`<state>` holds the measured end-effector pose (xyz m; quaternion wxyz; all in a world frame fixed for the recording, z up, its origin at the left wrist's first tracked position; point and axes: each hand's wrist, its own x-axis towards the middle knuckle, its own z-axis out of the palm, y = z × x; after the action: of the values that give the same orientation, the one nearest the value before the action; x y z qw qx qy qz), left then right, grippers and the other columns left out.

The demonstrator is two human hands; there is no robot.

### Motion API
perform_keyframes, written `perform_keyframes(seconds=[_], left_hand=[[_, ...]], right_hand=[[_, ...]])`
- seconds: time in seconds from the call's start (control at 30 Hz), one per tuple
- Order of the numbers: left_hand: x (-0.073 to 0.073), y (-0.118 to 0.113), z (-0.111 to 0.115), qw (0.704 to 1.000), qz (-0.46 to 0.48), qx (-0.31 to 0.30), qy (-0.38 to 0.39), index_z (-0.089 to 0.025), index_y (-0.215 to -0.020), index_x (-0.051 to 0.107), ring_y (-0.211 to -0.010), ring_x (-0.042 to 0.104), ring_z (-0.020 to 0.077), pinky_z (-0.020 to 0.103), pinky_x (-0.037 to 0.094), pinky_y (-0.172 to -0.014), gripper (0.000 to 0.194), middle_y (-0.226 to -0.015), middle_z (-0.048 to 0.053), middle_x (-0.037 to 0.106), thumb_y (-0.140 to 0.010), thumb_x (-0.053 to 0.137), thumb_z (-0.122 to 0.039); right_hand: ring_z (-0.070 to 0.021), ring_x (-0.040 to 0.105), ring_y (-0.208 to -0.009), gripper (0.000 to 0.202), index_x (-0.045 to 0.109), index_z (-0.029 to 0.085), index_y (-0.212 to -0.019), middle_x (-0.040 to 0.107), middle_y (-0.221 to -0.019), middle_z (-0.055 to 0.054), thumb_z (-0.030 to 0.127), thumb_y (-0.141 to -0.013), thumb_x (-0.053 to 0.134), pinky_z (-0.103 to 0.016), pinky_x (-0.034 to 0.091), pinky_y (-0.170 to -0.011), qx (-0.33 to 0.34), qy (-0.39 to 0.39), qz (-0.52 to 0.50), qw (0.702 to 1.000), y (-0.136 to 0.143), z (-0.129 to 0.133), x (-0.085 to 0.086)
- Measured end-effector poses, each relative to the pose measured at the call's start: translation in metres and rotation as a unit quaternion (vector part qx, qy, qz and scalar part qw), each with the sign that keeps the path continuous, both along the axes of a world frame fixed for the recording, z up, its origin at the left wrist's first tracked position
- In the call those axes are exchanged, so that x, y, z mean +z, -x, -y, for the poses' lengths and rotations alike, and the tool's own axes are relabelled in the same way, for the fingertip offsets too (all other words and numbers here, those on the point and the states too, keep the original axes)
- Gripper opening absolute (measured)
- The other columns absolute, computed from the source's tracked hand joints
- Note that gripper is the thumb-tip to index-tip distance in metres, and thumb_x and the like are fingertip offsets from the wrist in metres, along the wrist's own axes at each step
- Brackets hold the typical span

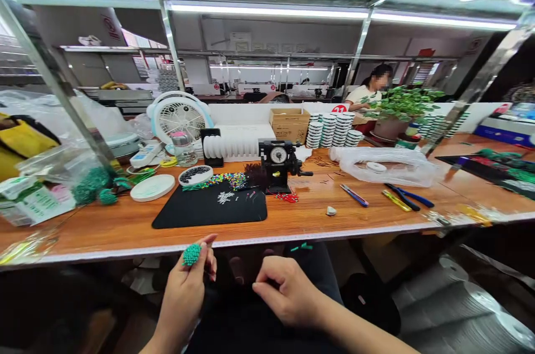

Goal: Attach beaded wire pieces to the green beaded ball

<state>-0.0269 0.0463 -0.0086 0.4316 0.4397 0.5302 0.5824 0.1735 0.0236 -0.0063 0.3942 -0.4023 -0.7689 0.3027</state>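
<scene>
You are seated at a long wooden workbench [292,220] under a metal-framed shelf with strip lights, in a workshop with further benches behind. On the bench lie a black mat [209,210] at near centre, with loose coloured beads [228,180] along its far edge. A small hand-cranked winder [279,163] stands just right of the mat. A white fan [179,115] stands at far left, stacks of white spools [332,130] at far centre, a potted plant [397,111] to their right, and blue-handled pliers [407,197] at near right. A person sits at the far bench behind the plant.

Your hands are below the near bench edge, over your lap. Your left hand [184,292] pinches a small green beaded ball [191,254] between thumb and fingertips, the fingers closed on it and raised. Your right hand [286,292] is curled, thumb against forefinger, as if gripping something fine.

Judged from this posture, the step in hand is bead-by-bead work on the ball, probably threading. The next move would call for a steady pinch on the ball and a precise approach of the right fingertips to its surface.

Limits of view: no thread, wire or needle can be made out in your right hand. Small items on the mat are too small to identify. The green scrap [301,246] at the bench edge is unclear.
</scene>
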Motion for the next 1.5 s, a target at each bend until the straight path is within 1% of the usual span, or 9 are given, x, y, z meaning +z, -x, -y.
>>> perform_keyframes(seconds=[0.13, 0.27, 0.5, 0.67, 0.87, 1.0, 1.17, 1.37, 1.5], left_hand=[[-0.001, 0.019, 0.009, 0.991, 0.026, -0.094, 0.088, -0.014, -0.090, 0.065, -0.064, 0.057, 0.0161, 0.025, 0.044, -0.056, 0.034, -0.064, 0.002, 0.060, -0.078, 0.062, -0.046], [-0.007, 0.007, 0.027, 0.957, 0.009, -0.219, 0.189, -0.010, -0.090, 0.066, -0.039, 0.050, 0.0148, 0.023, 0.037, -0.042, 0.041, -0.034, -0.007, 0.038, -0.073, 0.065, -0.048], [0.001, -0.021, 0.030, 0.965, 0.024, -0.233, 0.118, -0.013, -0.081, 0.062, -0.028, 0.033, 0.0070, 0.019, 0.024, -0.035, 0.037, -0.032, -0.009, 0.035, -0.077, 0.060, -0.050], [0.004, -0.016, 0.025, 0.982, -0.031, -0.179, 0.049, -0.015, -0.075, 0.062, -0.037, 0.042, 0.0074, 0.019, 0.029, -0.040, 0.033, -0.043, -0.005, 0.048, -0.078, 0.061, -0.048], [0.002, -0.005, 0.028, 0.949, -0.042, -0.306, 0.069, -0.019, -0.072, 0.054, -0.033, 0.036, 0.0083, 0.020, 0.027, -0.037, 0.033, -0.044, -0.005, 0.045, -0.082, 0.051, -0.051], [0.012, 0.027, 0.016, 0.942, -0.279, -0.174, -0.072, -0.019, -0.072, 0.060, -0.062, 0.053, 0.0142, 0.021, 0.040, -0.058, 0.023, -0.065, 0.001, 0.059, -0.084, 0.053, -0.038], [0.018, 0.061, 0.005, 0.945, -0.300, -0.054, -0.118, -0.020, -0.076, 0.059, -0.061, 0.053, 0.0154, 0.023, 0.041, -0.059, 0.020, -0.064, 0.000, 0.059, -0.081, 0.056, -0.039], [0.042, 0.054, 0.002, 0.947, -0.309, -0.054, -0.074, -0.020, -0.073, 0.061, -0.049, 0.049, 0.0142, 0.023, 0.038, -0.051, 0.027, -0.054, -0.001, 0.057, -0.084, 0.050, -0.043], [0.046, 0.037, -0.005, 0.941, -0.308, -0.125, -0.057, -0.021, -0.063, 0.064, -0.055, 0.053, 0.0159, 0.022, 0.038, -0.054, 0.025, -0.055, 0.000, 0.060, -0.079, 0.058, -0.039]], right_hand=[[-0.0109, 0.047, -0.058, 0.018, 0.053, 0.015, -0.061, 0.053, -0.059, 0.001, 0.020, -0.078, 0.055, -0.022, 0.034, -0.057, -0.025, 0.100, -0.061, 0.993, -0.002, 0.003, 0.002], [-0.0107, 0.045, -0.055, 0.022, 0.053, 0.015, -0.060, 0.052, -0.055, 0.001, 0.025, -0.079, 0.056, -0.022, 0.035, -0.056, -0.006, 0.159, -0.128, 0.979, 0.005, 0.003, 0.005], [-0.0067, 0.038, -0.041, 0.027, 0.056, 0.013, -0.061, 0.051, -0.051, 0.001, 0.035, -0.075, 0.062, -0.019, 0.027, -0.040, 0.061, 0.305, -0.186, 0.932, 0.018, 0.005, -0.007], [-0.0060, 0.039, -0.039, 0.027, 0.062, 0.011, -0.067, 0.055, -0.052, 0.000, 0.037, -0.074, 0.063, -0.018, 0.027, -0.038, 0.104, 0.356, -0.180, 0.911, 0.018, 0.008, -0.011], [-0.0068, 0.042, -0.049, 0.014, 0.069, 0.012, -0.068, 0.054, -0.054, 0.002, 0.025, -0.072, 0.065, -0.018, 0.031, -0.047, 0.162, 0.305, -0.102, 0.933, 0.015, 0.005, -0.012], [-0.0071, 0.040, -0.051, 0.008, 0.068, 0.013, -0.067, 0.051, -0.053, 0.004, 0.016, -0.069, 0.060, -0.018, 0.028, -0.046, 0.102, 0.288, 0.005, 0.952, -0.002, -0.001, -0.014], [-0.0087, 0.046, -0.057, 0.011, 0.064, 0.015, -0.067, 0.056, -0.059, 0.003, 0.016, -0.074, 0.055, -0.019, 0.031, -0.051, 0.055, 0.227, 0.083, 0.969, -0.026, -0.004, 0.004], [-0.0153, 0.055, -0.069, 0.024, 0.062, 0.017, -0.072, 0.062, -0.071, -0.003, 0.027, -0.087, 0.046, -0.025, 0.039, -0.064, -0.050, 0.054, 0.136, 0.988, -0.060, -0.041, 0.044], [-0.0275, 0.055, -0.093, 0.018, 0.069, 0.016, -0.077, 0.062, -0.089, -0.012, 0.025, -0.082, 0.054, -0.039, 0.039, -0.083, -0.174, -0.005, 0.195, 0.965, -0.058, -0.060, 0.048]])
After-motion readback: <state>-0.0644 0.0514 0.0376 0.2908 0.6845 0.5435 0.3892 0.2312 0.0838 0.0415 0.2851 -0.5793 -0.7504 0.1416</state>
